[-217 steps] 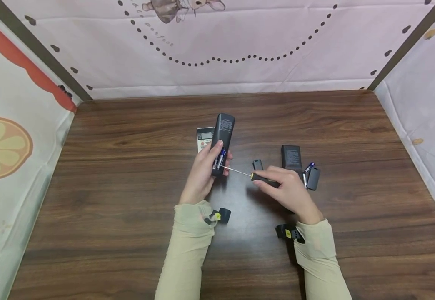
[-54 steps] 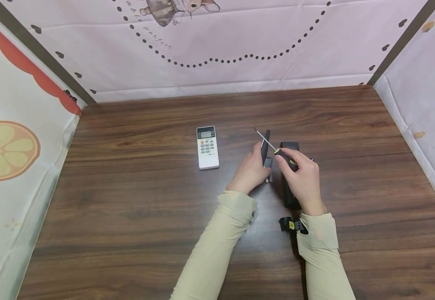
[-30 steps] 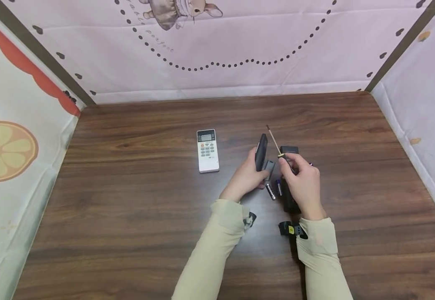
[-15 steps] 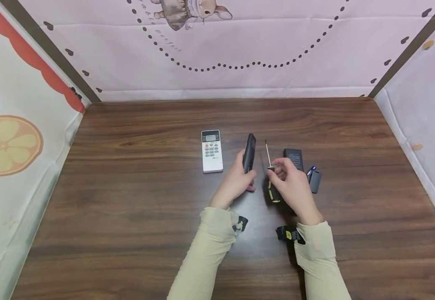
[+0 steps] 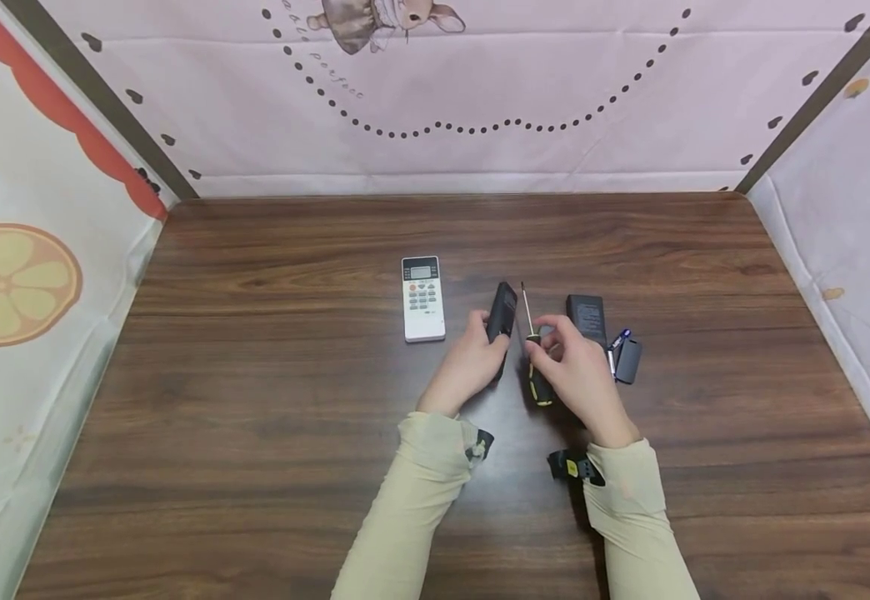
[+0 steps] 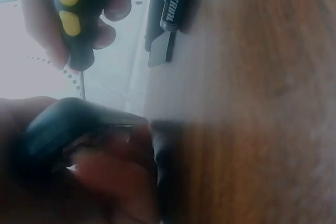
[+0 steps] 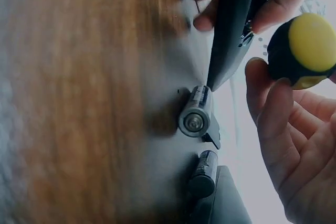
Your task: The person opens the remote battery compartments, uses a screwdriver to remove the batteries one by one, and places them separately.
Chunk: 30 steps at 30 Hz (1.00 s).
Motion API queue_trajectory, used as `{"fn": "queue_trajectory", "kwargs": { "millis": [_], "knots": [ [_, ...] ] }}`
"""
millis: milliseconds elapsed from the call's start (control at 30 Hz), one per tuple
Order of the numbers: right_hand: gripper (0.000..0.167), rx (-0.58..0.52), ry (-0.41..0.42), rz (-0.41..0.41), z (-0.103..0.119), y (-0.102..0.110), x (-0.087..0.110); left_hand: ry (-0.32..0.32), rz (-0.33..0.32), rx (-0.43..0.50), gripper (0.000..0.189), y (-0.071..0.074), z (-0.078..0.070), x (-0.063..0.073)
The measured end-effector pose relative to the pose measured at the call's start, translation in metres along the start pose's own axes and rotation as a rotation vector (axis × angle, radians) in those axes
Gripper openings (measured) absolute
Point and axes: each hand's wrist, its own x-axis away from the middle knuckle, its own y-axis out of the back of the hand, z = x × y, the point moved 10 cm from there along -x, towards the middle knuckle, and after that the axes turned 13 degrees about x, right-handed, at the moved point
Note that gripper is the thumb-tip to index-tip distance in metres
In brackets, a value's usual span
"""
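My left hand (image 5: 468,360) grips a black remote control (image 5: 503,310), tilted on its edge above the table. In the right wrist view, metal contacts show in the remote's uncovered battery compartment. My right hand (image 5: 579,367) pinches a screwdriver (image 5: 539,387) by its black-and-yellow handle, its thin shaft pointing away from me, just right of the remote and apart from it. Beneath the right hand lie two loose batteries, a nearer battery (image 7: 195,114) and another battery (image 7: 205,174), both hidden in the head view.
A white remote control (image 5: 423,304) lies face up to the left. On the right, a second black remote (image 5: 587,317) lies partly behind the right hand. Beside it are a blue-and-silver battery (image 5: 619,339) and a black battery cover (image 5: 628,362). Patterned cloth walls surround the table (image 5: 255,375).
Batteries sat in the held remote at first, with the screwdriver tip at them; they have since dropped onto the table. The left hand has drawn back leftward, and the screwdriver has swung to point away.
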Motion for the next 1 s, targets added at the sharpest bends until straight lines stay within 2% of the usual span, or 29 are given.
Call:
{"fn": "queue_trajectory", "kwargs": {
  "millis": [100, 300, 367, 533, 733, 1000],
  "knots": [
    [0.035, -0.006, -0.01, 0.011, -0.001, 0.0, 0.0, -0.004, 0.005, -0.053, 0.044, 0.0, -0.002, 0.003],
    [0.041, 0.011, -0.016, 0.022, -0.002, 0.0, 0.0, 0.034, 0.097, 0.061, 0.053, -0.008, 0.0, 0.008],
    [0.043, 0.013, -0.014, 0.022, -0.002, 0.0, 0.0, 0.021, 0.109, 0.065, 0.059, -0.01, 0.0, 0.009],
    [0.045, 0.01, -0.007, 0.023, -0.002, 0.001, 0.0, -0.035, 0.132, -0.03, 0.068, -0.013, -0.003, 0.007],
    [0.043, 0.009, -0.002, 0.033, -0.001, 0.0, 0.0, -0.018, 0.212, -0.116, 0.069, -0.02, -0.001, 0.008],
    [0.042, -0.012, -0.007, 0.027, 0.002, -0.001, 0.001, 0.01, 0.328, 0.035, 0.059, -0.036, 0.0, 0.014]
  ]
}}
